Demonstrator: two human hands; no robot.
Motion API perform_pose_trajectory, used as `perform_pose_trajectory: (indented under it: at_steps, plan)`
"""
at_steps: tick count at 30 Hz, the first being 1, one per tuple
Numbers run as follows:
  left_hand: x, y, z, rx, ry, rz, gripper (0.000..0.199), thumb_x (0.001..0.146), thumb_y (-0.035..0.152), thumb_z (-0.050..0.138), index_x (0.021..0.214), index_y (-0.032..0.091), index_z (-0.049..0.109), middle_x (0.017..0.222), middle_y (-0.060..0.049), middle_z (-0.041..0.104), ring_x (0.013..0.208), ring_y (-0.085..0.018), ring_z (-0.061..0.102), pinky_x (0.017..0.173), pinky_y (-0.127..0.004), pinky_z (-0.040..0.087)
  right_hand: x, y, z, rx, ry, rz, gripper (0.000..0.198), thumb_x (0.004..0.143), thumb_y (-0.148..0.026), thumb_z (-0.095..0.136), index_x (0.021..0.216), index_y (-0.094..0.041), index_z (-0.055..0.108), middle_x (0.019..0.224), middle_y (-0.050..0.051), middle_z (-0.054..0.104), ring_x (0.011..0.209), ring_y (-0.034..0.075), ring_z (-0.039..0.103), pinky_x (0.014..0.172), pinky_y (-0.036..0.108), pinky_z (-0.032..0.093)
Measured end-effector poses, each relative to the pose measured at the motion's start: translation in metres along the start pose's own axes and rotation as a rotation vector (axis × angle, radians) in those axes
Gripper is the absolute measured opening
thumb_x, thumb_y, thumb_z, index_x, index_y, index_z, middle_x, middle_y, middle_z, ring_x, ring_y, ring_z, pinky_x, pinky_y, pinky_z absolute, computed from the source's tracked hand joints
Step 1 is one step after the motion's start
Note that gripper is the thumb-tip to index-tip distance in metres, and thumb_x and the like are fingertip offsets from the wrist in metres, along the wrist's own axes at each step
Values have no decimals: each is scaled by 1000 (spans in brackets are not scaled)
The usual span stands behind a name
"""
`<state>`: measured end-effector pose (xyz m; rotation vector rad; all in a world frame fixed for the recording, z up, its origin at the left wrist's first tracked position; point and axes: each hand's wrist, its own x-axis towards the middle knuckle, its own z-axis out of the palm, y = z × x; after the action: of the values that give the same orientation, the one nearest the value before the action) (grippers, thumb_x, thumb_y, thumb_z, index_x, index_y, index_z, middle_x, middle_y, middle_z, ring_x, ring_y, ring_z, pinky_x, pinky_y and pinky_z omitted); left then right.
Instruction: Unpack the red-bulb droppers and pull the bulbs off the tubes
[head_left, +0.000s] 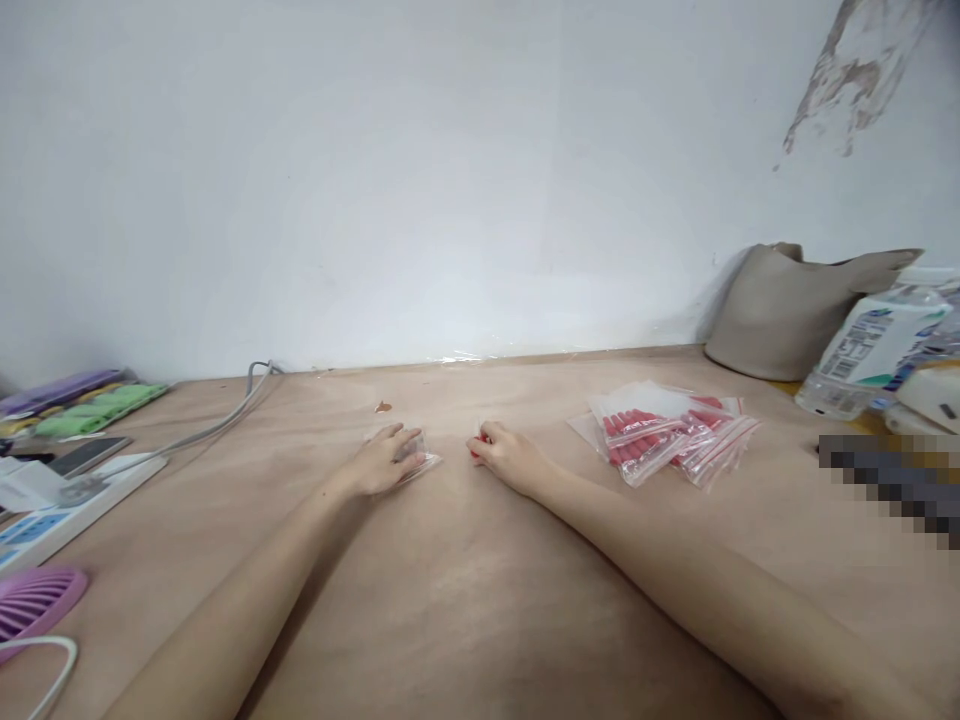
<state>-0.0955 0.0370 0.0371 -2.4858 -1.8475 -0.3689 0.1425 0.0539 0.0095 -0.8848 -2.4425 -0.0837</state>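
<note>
red-filled packets, left hand atop bag, grip unclear, right tight around red piece

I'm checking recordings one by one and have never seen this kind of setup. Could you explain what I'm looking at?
There is no machine here: a person works with two bare hands. The single picture comes from a camera worn on the head, looking forward and down over a table against a wall.

The right hand pinches a small red thing, mostly hidden by its fingers. The left hand is at a clear plastic bag; how firm its grip is, I cannot tell.

To the right lies a pile of clear bags with red pieces inside, and beyond it a bottle. At the left edge is a power strip.
</note>
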Motion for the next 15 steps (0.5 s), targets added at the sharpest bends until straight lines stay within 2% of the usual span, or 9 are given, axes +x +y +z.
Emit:
perform_pose_trajectory:
  at_steps: [3, 5, 8, 15]
  plan:
    - [2, 20, -1, -66, 143, 155, 40, 86, 41, 38, 112, 17, 57, 121, -11, 52, 111, -24, 49, 94, -36, 38, -1, 0, 1, 23, -21, -6, 12, 82, -23, 55, 88, -17, 63, 84, 7, 54, 76, 16, 51, 67, 25, 40]
    - [2, 38, 3, -75, 140, 260, 33, 86, 38, 41, 107, 20, 59, 111, -8, 59, 104, -21, 53, 93, -34, 38, -2, 2, 0, 46, -22, 1, 15, 82, -27, 55, 91, -18, 63, 85, 6, 55, 76, 15, 52, 69, 25, 41]
    - [1, 58, 11, -17, 93, 393, 27, 85, 36, 45, 105, 23, 58, 102, -6, 63, 99, -21, 55, 94, -39, 34, -5, 4, -1, 85, -2, 31, 19, 81, -29, 57, 96, -17, 61, 86, 5, 56, 80, 15, 53, 73, 25, 42]
    - [1, 59, 17, 26, 106, 277, 22, 88, 31, 43, 104, 23, 55, 97, -3, 65, 92, -18, 58, 97, -43, 28, -10, 5, 2, 195, 99, 104, 23, 75, -28, 64, 95, -19, 58, 89, 4, 56, 85, 16, 54, 77, 28, 43]
